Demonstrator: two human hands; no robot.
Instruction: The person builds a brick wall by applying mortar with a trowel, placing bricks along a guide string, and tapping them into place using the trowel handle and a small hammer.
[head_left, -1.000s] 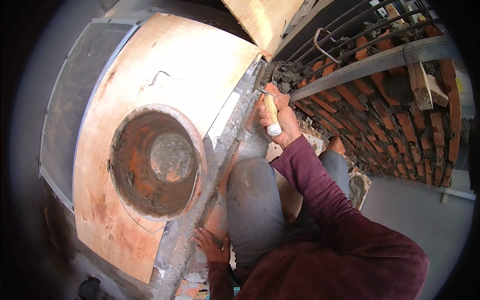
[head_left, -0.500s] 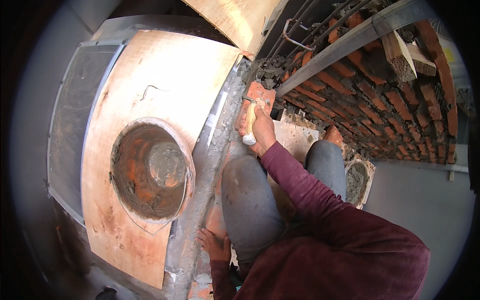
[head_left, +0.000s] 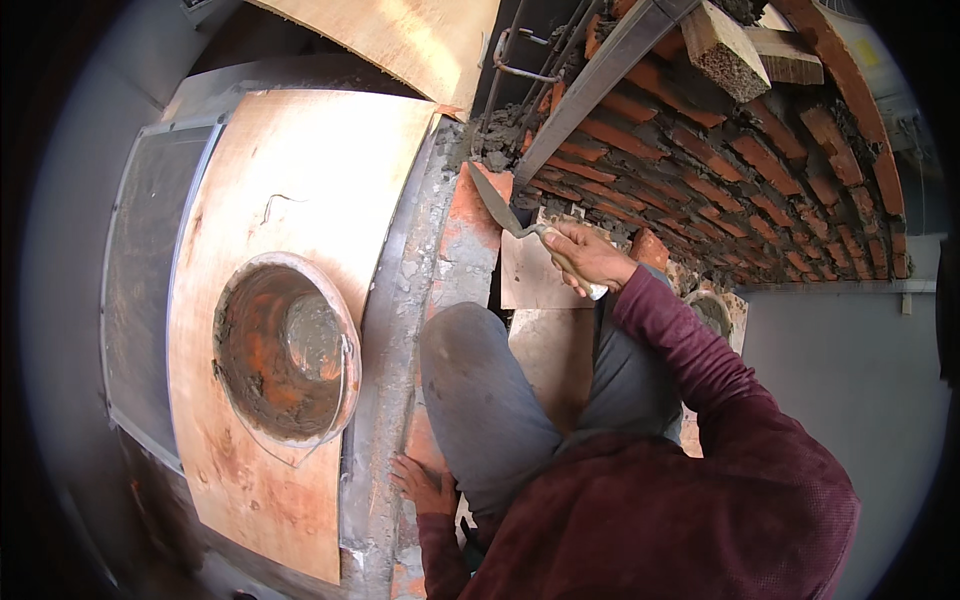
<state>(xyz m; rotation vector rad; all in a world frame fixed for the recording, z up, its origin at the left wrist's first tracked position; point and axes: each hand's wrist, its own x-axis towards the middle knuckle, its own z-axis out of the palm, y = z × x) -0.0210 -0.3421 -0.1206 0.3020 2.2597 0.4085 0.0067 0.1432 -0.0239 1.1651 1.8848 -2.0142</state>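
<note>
My right hand [head_left: 590, 258] is wrapped round the handle of a pointed trowel [head_left: 495, 205]. The blade reaches up and to the left, with its tip at an orange brick [head_left: 482, 190] at the far end of a low brick course. Grey mortar lies beside that brick, against the brick wall [head_left: 680, 170]. Lower down, my left hand [head_left: 425, 487] rests on the brick ledge [head_left: 425, 435] beside my knee, its fingers stretched out and holding nothing.
A mortar-smeared bucket [head_left: 285, 350] stands on a plywood sheet [head_left: 250, 500] to the left. A metal bar [head_left: 600, 90] slants across the wall, near wooden blocks [head_left: 730, 55] and steel rods [head_left: 500, 60]. A second mortar container [head_left: 712, 310] sits right of my knees.
My right hand has swung to the right with the trowel, so its blade now shows over the end brick. The view has shifted a little. My left hand stays on the ledge.
</note>
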